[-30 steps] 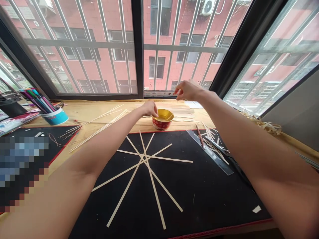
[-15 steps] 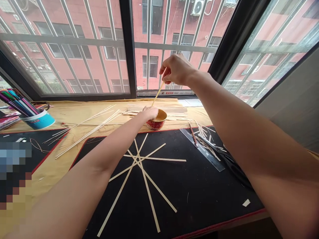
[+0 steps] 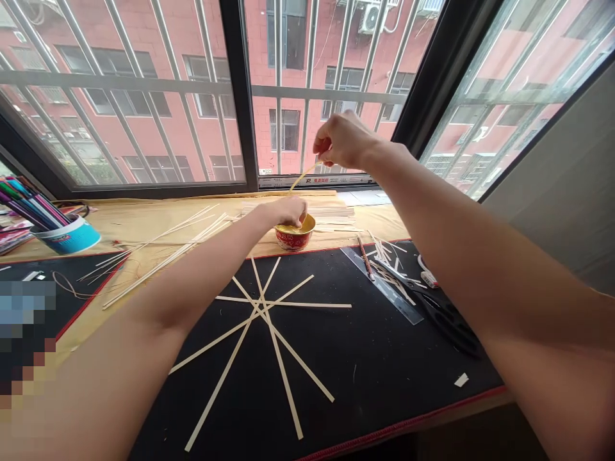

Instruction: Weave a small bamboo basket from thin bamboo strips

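My right hand (image 3: pixel 343 141) is raised before the window, thumb and fingers pinched on one end of a thin bamboo strip (image 3: pixel 303 171). The strip bows down to the left and passes behind my left hand (image 3: pixel 289 210). That hand is closed, its fingertips reaching down inside a red bowl (image 3: pixel 294 239) with a gold inside; the strip's lower end seems to be in its fingers, partly hidden. Below the bowl, several flat pale strips (image 3: pixel 283 362) lie crossed in a star on a black mat (image 3: pixel 384 384).
Right of the star are a clear ruler (image 3: pixel 403 310), a pencil (image 3: pixel 365 259), black-handled scissors (image 3: pixel 446 320) and strip offcuts (image 3: pixel 391 256). Long loose strips (image 3: pixel 168 259) lie to the left, beside a blue cup (image 3: pixel 74 238) of pens. A barred window (image 3: pixel 245 96) stands behind.
The strip has gone from nearly straight to bowed. My left hand has turned, its fingertips now pointing down in the bowl. The view has shifted slightly.
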`<state>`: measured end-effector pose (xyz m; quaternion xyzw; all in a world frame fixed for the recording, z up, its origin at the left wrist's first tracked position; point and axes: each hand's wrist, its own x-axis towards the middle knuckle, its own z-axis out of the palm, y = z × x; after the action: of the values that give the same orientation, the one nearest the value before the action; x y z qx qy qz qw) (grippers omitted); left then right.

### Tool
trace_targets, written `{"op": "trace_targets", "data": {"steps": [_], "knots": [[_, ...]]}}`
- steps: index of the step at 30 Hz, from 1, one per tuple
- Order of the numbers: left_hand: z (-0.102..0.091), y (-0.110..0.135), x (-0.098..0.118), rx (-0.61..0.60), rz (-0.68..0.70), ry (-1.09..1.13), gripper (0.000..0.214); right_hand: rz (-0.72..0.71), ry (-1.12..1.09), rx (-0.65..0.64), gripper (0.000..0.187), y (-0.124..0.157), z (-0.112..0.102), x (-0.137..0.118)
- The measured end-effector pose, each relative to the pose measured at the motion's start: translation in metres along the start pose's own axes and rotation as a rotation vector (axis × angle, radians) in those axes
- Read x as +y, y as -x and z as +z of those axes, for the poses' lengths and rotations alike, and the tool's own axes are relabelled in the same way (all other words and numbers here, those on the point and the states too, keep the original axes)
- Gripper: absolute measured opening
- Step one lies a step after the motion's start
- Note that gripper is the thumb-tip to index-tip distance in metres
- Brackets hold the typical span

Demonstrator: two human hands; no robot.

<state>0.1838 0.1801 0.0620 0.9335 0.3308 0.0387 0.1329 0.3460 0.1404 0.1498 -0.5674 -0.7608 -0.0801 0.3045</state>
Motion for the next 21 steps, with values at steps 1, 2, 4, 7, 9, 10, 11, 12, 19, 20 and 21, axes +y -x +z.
{"op": "trace_targets", "data": {"steps": [1,2,4,7,9,10,11,12,19,20,21], "knots": [[-0.007,0.007,0.0,0.031,0.025,0.008,0.008,0.028,0.012,0.006,0.007,0.004,-0.003,0.004],[-0.015,0.015,-0.001,0.07,0.049,0.021,0.005,0.062,0.033,0.009,0.005,0.009,-0.007,0.007],[-0.028,0.033,-0.005,0.153,0.086,0.06,0.006,0.167,0.101,0.002,0.014,0.02,-0.015,0.011],[-0.04,0.06,-0.018,0.267,0.101,0.15,0.006,0.33,0.16,-0.047,0.044,0.036,-0.022,0.011],[-0.043,0.076,-0.028,0.313,0.095,0.229,0.012,0.354,0.174,-0.078,0.036,0.043,-0.021,0.008],[-0.043,0.082,-0.034,0.323,0.088,0.268,0.013,0.345,0.186,-0.088,0.028,0.045,-0.017,0.006],[-0.042,0.087,-0.039,0.329,0.079,0.304,0.012,0.334,0.202,-0.098,0.022,0.045,-0.012,0.003],[-0.04,0.091,-0.043,0.333,0.065,0.335,0.011,0.322,0.215,-0.116,0.02,0.044,-0.005,-0.001],[-0.033,0.094,-0.042,0.425,-0.033,0.45,0.008,0.297,0.242,-0.29,0.035,0.041,0.082,-0.03],[-0.037,0.093,-0.037,0.437,-0.037,0.46,0.009,0.305,0.251,-0.312,0.035,0.043,0.094,-0.033],[-0.043,0.091,-0.032,0.45,-0.036,0.469,0.01,0.305,0.253,-0.331,0.032,0.046,0.104,-0.035]]}}
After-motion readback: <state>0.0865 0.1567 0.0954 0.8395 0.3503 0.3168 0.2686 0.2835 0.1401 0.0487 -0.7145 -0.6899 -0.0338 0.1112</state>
